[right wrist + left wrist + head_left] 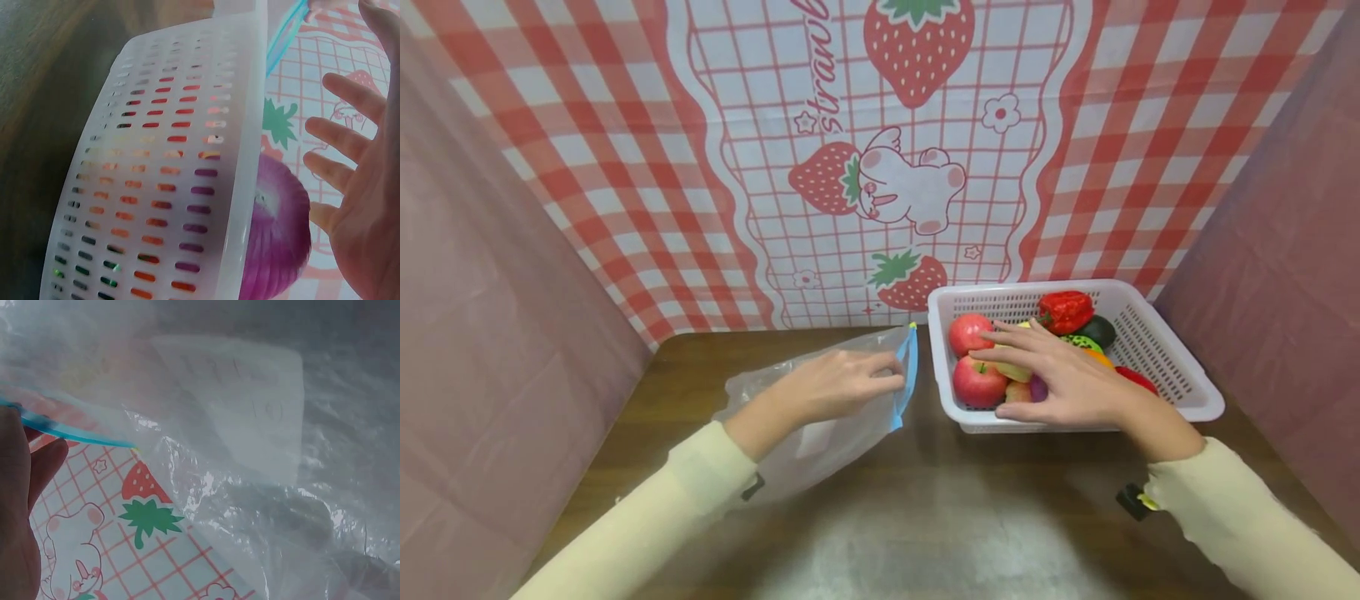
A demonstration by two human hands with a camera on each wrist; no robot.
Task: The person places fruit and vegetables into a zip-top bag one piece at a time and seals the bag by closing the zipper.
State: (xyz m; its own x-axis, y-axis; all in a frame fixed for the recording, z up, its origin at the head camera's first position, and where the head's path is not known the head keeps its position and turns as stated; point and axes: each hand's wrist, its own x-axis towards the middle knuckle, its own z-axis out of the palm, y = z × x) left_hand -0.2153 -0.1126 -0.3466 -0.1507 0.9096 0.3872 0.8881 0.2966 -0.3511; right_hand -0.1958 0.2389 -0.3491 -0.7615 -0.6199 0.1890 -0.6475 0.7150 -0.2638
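Note:
Fingers of the left hand are curled at the mouth of a clear plastic zip bag, pinching it beside its blue zip strip. The bag hangs tilted below that hand, and in the left wrist view a pale label shows through the film. Over the white basket the right hand spreads its fingers, holding nothing. Beneath and around it lie red apples, a red pepper and a purple onion; the hand hides part of the pile.
A dark green item and a red one sit toward the basket's right side. Behind the wooden table hangs a checked strawberry cloth. Pink cloth walls close off both sides.

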